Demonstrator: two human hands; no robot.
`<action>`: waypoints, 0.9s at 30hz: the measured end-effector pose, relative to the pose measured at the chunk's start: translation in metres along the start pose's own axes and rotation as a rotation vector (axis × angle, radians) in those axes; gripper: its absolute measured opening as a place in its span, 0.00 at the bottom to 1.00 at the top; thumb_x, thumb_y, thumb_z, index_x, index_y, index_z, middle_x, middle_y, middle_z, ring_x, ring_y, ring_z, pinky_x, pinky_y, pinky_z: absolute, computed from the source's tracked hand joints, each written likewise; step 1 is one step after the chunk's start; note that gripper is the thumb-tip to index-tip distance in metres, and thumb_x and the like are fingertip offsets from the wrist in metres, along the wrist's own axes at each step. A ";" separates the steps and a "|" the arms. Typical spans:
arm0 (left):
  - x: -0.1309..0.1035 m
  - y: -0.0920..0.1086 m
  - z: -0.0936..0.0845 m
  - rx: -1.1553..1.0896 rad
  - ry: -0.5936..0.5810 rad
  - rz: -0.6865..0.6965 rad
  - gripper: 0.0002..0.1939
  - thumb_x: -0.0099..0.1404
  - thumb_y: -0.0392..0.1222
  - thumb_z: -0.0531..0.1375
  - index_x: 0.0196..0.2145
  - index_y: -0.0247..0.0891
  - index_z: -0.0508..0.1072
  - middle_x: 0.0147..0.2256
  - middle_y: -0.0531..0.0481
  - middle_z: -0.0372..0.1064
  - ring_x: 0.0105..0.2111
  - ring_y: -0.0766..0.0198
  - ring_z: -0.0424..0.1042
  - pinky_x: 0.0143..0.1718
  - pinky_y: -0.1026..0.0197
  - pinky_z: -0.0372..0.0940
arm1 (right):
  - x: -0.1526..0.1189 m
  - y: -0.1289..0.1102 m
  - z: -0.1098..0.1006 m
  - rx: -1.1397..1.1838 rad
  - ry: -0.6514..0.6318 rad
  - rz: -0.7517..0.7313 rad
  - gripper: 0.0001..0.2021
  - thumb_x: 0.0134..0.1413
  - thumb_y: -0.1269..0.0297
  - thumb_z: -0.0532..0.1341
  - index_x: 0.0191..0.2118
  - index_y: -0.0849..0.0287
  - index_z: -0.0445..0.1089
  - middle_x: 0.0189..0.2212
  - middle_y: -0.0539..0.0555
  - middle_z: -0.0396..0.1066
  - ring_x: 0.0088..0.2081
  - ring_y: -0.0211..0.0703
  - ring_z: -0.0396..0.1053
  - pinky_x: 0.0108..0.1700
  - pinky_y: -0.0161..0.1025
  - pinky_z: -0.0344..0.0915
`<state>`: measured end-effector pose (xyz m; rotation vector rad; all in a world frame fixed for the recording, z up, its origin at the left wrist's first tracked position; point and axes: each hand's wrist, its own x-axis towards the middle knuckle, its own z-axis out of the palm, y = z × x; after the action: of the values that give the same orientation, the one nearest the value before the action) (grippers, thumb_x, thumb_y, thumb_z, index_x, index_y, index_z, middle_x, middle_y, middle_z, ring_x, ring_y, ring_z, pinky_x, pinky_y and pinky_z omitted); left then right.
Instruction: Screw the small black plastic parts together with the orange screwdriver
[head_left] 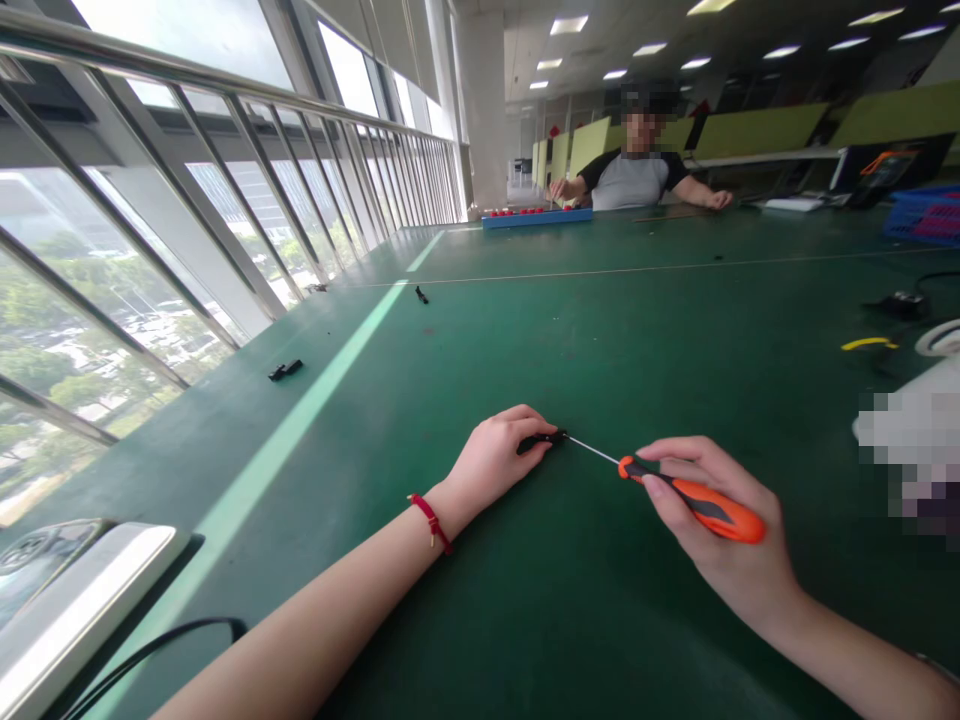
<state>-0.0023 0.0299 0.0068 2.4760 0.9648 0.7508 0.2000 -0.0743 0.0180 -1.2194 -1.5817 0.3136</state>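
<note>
Near the middle of the green table (375, 480), my left hand (502, 450) pinches a small black part (534, 440) between thumb and fingers. A red cord bracelet (431, 522) circles that wrist. My right hand (727, 520) is closed on the orange and black handle of a screwdriver (701, 505). Its thin metal shaft points left, and the tip meets the right end of the black part. Fingers cover much of the part, so its exact kind is hidden.
Small black pieces (286, 370) lie on the left, with another black piece (421, 295) farther back. Across the table sits a person (634, 180) beside a blue tray (536, 218) with red items. A metal railing (247, 110) borders the left. A blue basket (926, 215) stands far right.
</note>
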 end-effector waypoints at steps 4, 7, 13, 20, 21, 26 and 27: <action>0.000 0.000 0.000 -0.003 -0.004 0.005 0.11 0.65 0.36 0.56 0.43 0.38 0.75 0.43 0.49 0.72 0.39 0.64 0.72 0.42 0.62 0.68 | 0.001 0.001 0.002 0.032 0.147 -0.024 0.14 0.50 0.67 0.63 0.44 0.53 0.65 0.34 0.52 0.68 0.33 0.41 0.71 0.34 0.38 0.72; -0.001 0.000 0.000 -0.011 -0.005 0.009 0.11 0.65 0.36 0.56 0.43 0.38 0.75 0.43 0.49 0.72 0.39 0.64 0.72 0.42 0.62 0.68 | 0.002 -0.001 0.001 0.050 0.084 0.008 0.16 0.50 0.67 0.63 0.46 0.54 0.64 0.28 0.49 0.67 0.29 0.40 0.70 0.32 0.38 0.71; -0.001 0.001 0.000 -0.010 -0.009 0.001 0.11 0.64 0.36 0.56 0.42 0.38 0.75 0.42 0.49 0.72 0.39 0.64 0.72 0.42 0.63 0.68 | 0.001 -0.003 -0.001 -0.046 0.073 -0.001 0.06 0.53 0.65 0.62 0.38 0.54 0.67 0.29 0.50 0.70 0.27 0.38 0.71 0.27 0.34 0.69; -0.001 0.001 0.000 -0.008 0.007 -0.009 0.10 0.64 0.36 0.56 0.41 0.38 0.75 0.42 0.50 0.72 0.38 0.65 0.72 0.42 0.63 0.68 | 0.001 -0.003 0.000 0.044 0.026 0.006 0.14 0.51 0.67 0.63 0.45 0.54 0.64 0.25 0.47 0.64 0.26 0.38 0.69 0.29 0.36 0.70; -0.001 0.001 0.000 -0.011 0.009 -0.007 0.10 0.64 0.36 0.56 0.41 0.38 0.75 0.42 0.50 0.72 0.38 0.65 0.72 0.42 0.63 0.68 | 0.000 -0.004 -0.001 0.027 -0.006 0.009 0.11 0.52 0.66 0.62 0.42 0.53 0.65 0.23 0.46 0.65 0.24 0.38 0.69 0.26 0.35 0.69; 0.000 0.001 0.001 -0.022 0.020 -0.008 0.10 0.63 0.35 0.56 0.40 0.38 0.75 0.41 0.50 0.73 0.38 0.65 0.72 0.42 0.63 0.68 | -0.001 -0.003 0.001 -0.014 0.114 -0.035 0.12 0.51 0.67 0.63 0.42 0.53 0.66 0.34 0.52 0.68 0.32 0.40 0.71 0.33 0.35 0.71; 0.000 0.001 0.001 -0.024 0.019 -0.011 0.10 0.63 0.35 0.56 0.40 0.38 0.75 0.41 0.50 0.73 0.38 0.65 0.72 0.42 0.63 0.68 | 0.000 -0.002 0.001 0.000 0.142 -0.039 0.15 0.50 0.68 0.64 0.45 0.54 0.65 0.35 0.52 0.67 0.34 0.40 0.70 0.36 0.37 0.72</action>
<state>-0.0015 0.0287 0.0068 2.4460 0.9694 0.7787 0.1979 -0.0751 0.0187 -1.1836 -1.4810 0.1976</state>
